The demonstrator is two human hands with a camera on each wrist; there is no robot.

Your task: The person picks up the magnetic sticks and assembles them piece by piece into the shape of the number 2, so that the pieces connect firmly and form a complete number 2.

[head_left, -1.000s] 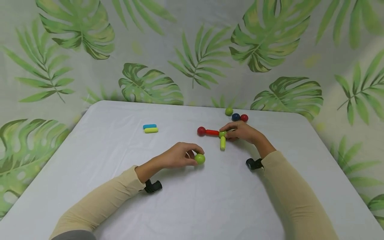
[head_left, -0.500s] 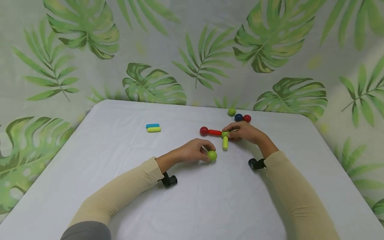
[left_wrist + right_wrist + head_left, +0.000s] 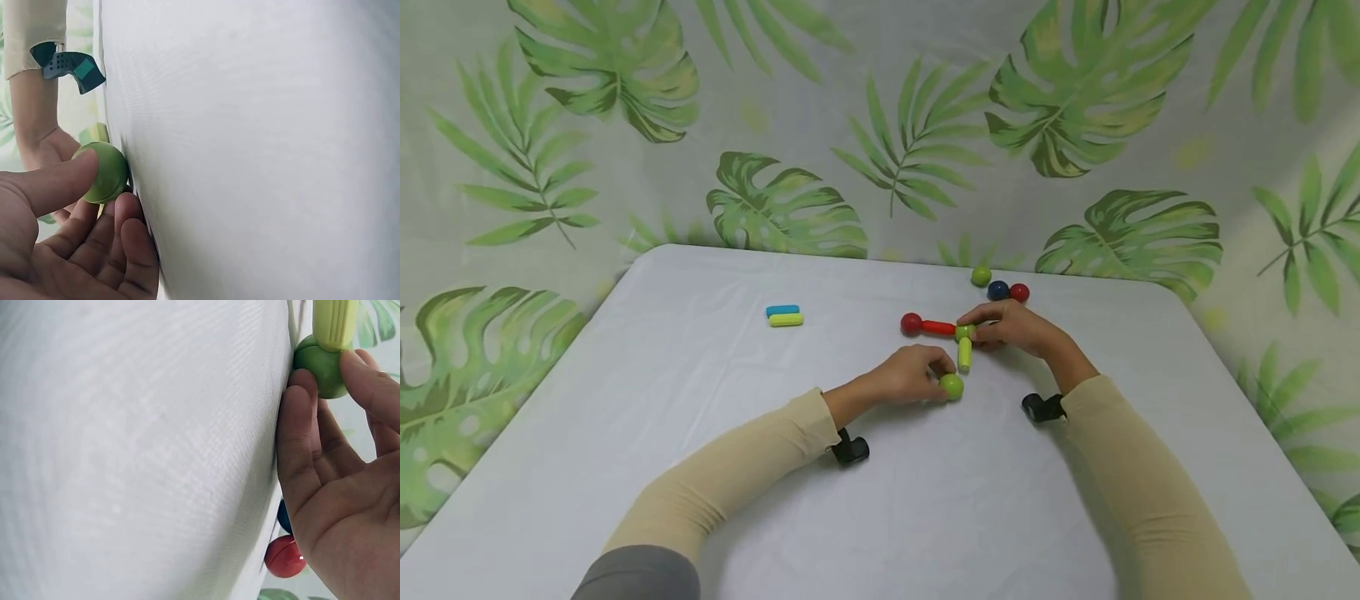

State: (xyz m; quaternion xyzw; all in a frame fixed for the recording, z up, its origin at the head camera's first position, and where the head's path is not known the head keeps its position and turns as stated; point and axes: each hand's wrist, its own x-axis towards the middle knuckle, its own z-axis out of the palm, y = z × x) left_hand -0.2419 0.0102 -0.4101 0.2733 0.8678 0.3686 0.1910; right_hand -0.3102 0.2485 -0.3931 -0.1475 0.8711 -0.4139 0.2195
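Between thumb and fingers my left hand [image 3: 912,375] pinches a loose green ball [image 3: 951,387], low over the table or on it. Just beyond that ball is the near end of a yellow rod [image 3: 964,354]; whether they touch I cannot tell. The rod joins a second green ball [image 3: 322,365], which my right hand [image 3: 1011,327] grips at its right side. From this green ball a red rod [image 3: 937,327] runs left to a red ball [image 3: 911,324]. In the left wrist view the thumb lies across the pinched green ball [image 3: 109,174].
At the table's back edge stand a green ball [image 3: 981,276], a dark blue ball [image 3: 997,290] and another red ball [image 3: 1019,292]. Toward the left lie a blue rod [image 3: 782,311] and a yellow rod [image 3: 786,320], side by side on the white tablecloth [image 3: 715,367].
My left hand has moved right with its green ball, up to the near end of the yellow rod. The right hand keeps its grip and the joined pieces stay in place.
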